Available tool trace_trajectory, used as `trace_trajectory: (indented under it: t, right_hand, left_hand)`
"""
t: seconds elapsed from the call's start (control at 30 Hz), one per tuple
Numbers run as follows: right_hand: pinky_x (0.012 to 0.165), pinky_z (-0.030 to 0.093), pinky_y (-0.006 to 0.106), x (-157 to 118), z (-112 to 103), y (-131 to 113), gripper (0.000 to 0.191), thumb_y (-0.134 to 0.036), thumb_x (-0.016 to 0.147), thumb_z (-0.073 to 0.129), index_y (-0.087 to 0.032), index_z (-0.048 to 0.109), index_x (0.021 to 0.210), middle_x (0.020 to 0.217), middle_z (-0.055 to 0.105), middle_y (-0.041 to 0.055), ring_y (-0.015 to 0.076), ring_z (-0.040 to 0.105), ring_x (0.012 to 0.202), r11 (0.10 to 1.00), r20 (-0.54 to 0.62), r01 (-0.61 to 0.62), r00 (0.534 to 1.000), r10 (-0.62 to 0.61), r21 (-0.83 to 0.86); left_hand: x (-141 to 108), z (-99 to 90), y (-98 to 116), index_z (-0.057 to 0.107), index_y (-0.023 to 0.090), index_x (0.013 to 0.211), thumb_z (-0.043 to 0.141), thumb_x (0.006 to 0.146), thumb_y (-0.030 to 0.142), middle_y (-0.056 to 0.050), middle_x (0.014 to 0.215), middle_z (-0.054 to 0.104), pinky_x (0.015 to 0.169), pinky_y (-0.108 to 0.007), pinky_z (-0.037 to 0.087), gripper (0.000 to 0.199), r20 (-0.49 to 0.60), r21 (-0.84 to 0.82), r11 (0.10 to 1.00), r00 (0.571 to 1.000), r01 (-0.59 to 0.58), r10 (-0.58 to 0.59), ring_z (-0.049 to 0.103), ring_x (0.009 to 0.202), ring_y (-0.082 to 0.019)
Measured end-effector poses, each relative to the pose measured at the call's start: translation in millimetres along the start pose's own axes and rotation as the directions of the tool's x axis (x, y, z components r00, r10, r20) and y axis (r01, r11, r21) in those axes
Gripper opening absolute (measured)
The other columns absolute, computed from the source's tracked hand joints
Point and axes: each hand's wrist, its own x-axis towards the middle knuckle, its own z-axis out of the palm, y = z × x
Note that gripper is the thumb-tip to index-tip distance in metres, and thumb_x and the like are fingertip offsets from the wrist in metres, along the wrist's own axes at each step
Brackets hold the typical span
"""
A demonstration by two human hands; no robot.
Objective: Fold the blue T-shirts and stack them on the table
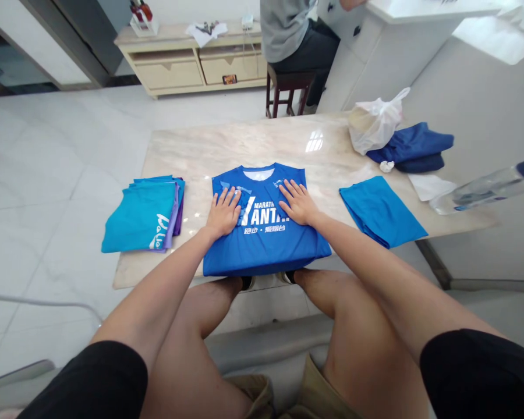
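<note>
A blue sleeveless running shirt point(266, 247) with white lettering lies on the marble-topped table point(253, 139) in front of me, its neckline away from me and its lower edge at the table's near edge. My left hand point(224, 210) rests flat on the left of its chest, fingers apart. On the other side of the lettering, my right hand point(297, 203) presses flat with spread fingers. Left of the shirt sits a stack of folded teal and purple garments point(135, 218). To the right lies a folded teal-blue cloth point(382, 209).
At the table's right end are a white plastic bag point(375, 122), dark blue fabric point(414, 145), a crumpled tissue point(386, 166) and a clear bottle point(480, 189). Beyond the table, a person point(290, 35) sits on a dark stool point(290, 81) near a low cabinet point(170, 73).
</note>
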Motion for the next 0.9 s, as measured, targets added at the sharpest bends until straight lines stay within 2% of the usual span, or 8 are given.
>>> trace_trajectory:
  t: [0.17,0.37,0.7,0.9]
  right_hand:
    - [0.140,0.014,0.057,-4.1,1.5,-1.6,0.074,-0.054,0.115,0.030,-0.015,0.031,0.179,0.187,0.018,0.0118,0.0347,0.014,0.174,1.000,-0.013,-0.005,1.000,0.005,-0.004]
    - [0.141,0.013,0.055,-16.2,4.2,-6.7,0.075,-0.055,0.115,0.028,-0.015,0.032,0.178,0.187,0.018,0.0117,0.0338,0.014,0.174,1.000,-0.016,-0.019,1.000,0.019,0.010]
    - [0.141,0.010,0.053,-88.3,3.1,-37.4,0.077,-0.056,0.114,0.026,-0.016,0.030,0.179,0.187,0.015,0.0105,0.0314,0.009,0.175,1.000,0.025,-0.031,0.999,0.030,0.007]
    - [0.139,0.021,0.059,-92.4,-4.6,-52.7,0.076,-0.055,0.112,0.027,-0.018,0.033,0.178,0.186,0.019,0.0127,0.0346,0.016,0.174,0.996,0.100,-0.090,0.991,0.086,0.031]
  left_hand:
    - [-4.2,-1.2,1.6,0.034,0.018,0.177,0.025,0.113,0.041,-0.009,0.186,0.025,0.140,-0.061,0.012,0.069,0.015,0.010,1.000,1.000,0.014,-0.014,0.017,0.174,-0.033]
    - [-27.2,2.4,6.2,0.036,0.018,0.177,0.025,0.113,0.042,-0.008,0.185,0.028,0.140,-0.059,0.014,0.069,-0.042,0.024,0.999,0.998,0.041,-0.039,0.020,0.173,-0.033]
    - [-98.2,9.7,28.2,0.038,0.019,0.176,0.027,0.113,0.040,-0.009,0.185,0.030,0.140,-0.060,0.016,0.068,-0.052,0.052,0.998,0.999,0.017,-0.015,0.021,0.173,-0.034]
    - [-89.2,3.7,36.2,0.038,0.022,0.176,0.029,0.112,0.042,-0.011,0.184,0.031,0.139,-0.064,0.017,0.068,0.043,0.050,0.998,0.999,-0.024,0.022,0.023,0.173,-0.034]
